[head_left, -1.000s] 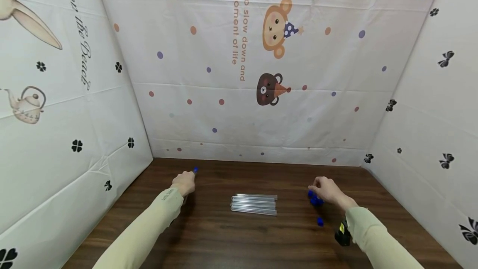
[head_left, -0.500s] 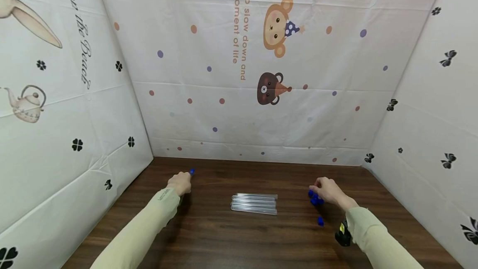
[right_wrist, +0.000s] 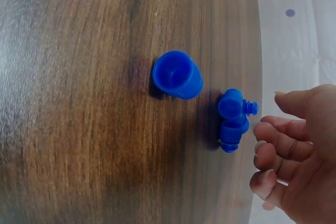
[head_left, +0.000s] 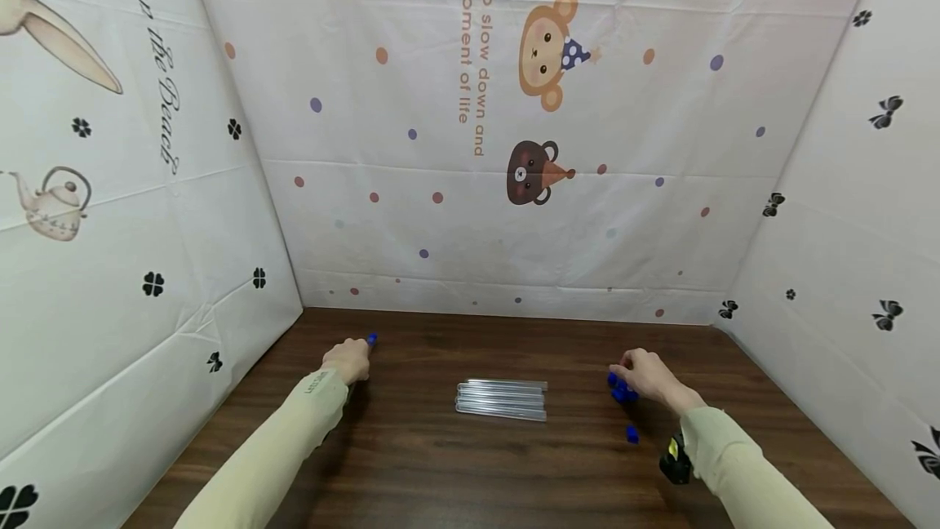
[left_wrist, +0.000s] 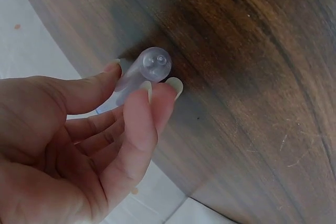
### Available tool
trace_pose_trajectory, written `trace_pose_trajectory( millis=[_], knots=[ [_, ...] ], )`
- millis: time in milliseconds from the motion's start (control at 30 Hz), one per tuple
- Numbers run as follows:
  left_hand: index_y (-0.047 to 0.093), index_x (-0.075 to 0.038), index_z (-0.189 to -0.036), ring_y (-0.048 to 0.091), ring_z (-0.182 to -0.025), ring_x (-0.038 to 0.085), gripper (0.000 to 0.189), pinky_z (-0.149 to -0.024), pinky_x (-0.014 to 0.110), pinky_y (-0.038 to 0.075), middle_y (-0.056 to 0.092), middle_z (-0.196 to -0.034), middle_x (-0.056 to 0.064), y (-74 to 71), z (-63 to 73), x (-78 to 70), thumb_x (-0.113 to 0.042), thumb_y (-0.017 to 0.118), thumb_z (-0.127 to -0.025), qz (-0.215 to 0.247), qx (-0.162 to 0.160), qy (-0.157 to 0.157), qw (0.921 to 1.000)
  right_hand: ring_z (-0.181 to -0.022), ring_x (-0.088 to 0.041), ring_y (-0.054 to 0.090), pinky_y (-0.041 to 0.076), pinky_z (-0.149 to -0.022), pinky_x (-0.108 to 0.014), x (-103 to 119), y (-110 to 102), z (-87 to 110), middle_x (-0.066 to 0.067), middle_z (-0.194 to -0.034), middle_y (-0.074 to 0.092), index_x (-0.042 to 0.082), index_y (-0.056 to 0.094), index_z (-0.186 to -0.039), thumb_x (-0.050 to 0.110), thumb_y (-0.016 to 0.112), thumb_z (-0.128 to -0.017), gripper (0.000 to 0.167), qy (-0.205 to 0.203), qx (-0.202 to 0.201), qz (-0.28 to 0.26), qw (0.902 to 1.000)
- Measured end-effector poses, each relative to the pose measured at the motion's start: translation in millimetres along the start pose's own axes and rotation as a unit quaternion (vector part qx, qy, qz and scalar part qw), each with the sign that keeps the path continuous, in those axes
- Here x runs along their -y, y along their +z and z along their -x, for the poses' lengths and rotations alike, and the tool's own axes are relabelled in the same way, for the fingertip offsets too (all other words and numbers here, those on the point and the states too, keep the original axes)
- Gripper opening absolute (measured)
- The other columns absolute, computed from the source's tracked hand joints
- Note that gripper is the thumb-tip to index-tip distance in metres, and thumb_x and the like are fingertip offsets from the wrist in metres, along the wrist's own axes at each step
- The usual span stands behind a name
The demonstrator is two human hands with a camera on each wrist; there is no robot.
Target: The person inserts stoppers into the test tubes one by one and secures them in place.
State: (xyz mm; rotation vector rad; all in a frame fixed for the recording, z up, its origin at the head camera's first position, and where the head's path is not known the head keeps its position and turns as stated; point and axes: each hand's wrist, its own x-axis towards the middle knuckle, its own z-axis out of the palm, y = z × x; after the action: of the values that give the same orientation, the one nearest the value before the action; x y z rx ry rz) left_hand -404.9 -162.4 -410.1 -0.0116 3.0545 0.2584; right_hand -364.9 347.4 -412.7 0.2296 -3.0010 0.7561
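Note:
My left hand (head_left: 347,361) is at the far left of the table, pinching a clear test tube (left_wrist: 139,74) between thumb and fingers. Its rounded end points at the left wrist camera, and a blue cap (head_left: 372,339) shows at its far end in the head view. On the right, my right hand (head_left: 646,375) hovers beside a small cluster of blue caps (head_left: 621,389), fingers loosely bent with a gap to the thumb. Nothing lies between those fingers in the right wrist view. A single blue cap (right_wrist: 177,75) lies apart, nearer the person.
Several clear test tubes (head_left: 502,400) lie side by side mid-table. A black object with a yellow patch (head_left: 674,460) is by the right wrist. Printed white cloth walls (head_left: 470,227) enclose the brown wooden table (head_left: 455,472) at the back and both sides.
My left hand has shifted a little to the left, carrying the capped test tube. The right hand has stayed almost still beside the caps.

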Motion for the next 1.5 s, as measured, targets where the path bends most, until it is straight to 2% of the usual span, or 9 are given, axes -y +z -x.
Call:
trace_pose_trajectory(
  millis=[300,1067,1500],
  knots=[
    [0.067,0.001,-0.102,0.063,-0.074,0.029,0.024,-0.061,0.043,0.052,0.068,-0.092,0.019,3.7,-6.3,3.5,-0.012,0.073,-0.083,-0.002,0.006,-0.011,0.9999,-0.057,-0.015,0.051,0.041,-0.053,-0.030,0.4,2.4,-0.7,-0.005,-0.066,0.059,0.000,0.062,-0.087,0.024,0.059,-0.095,0.026,0.000,0.002,0.004,1.0000],
    [0.067,0.001,-0.095,0.064,-0.075,0.029,0.019,-0.063,0.044,0.053,0.067,-0.088,0.017,2.0,-4.2,5.7,-0.011,0.074,-0.082,0.006,0.010,-0.010,0.9999,-0.057,-0.013,0.050,0.041,-0.054,-0.029,-0.3,-1.1,0.1,-0.003,-0.066,0.060,0.001,0.065,-0.086,0.028,0.062,-0.094,0.028,0.000,0.007,0.004,1.0000],
    [0.065,-0.001,-0.092,0.062,-0.067,0.025,0.023,-0.062,0.042,0.053,0.065,-0.080,0.012,0.4,0.9,1.0,-0.020,0.076,-0.083,0.007,0.004,-0.007,0.9999,-0.056,-0.013,0.049,0.040,-0.053,-0.029,-2.0,-0.4,-0.4,-0.003,-0.064,0.058,0.001,0.064,-0.085,0.027,0.061,-0.094,0.028,0.006,0.005,0.003,1.0000]
  ],
)
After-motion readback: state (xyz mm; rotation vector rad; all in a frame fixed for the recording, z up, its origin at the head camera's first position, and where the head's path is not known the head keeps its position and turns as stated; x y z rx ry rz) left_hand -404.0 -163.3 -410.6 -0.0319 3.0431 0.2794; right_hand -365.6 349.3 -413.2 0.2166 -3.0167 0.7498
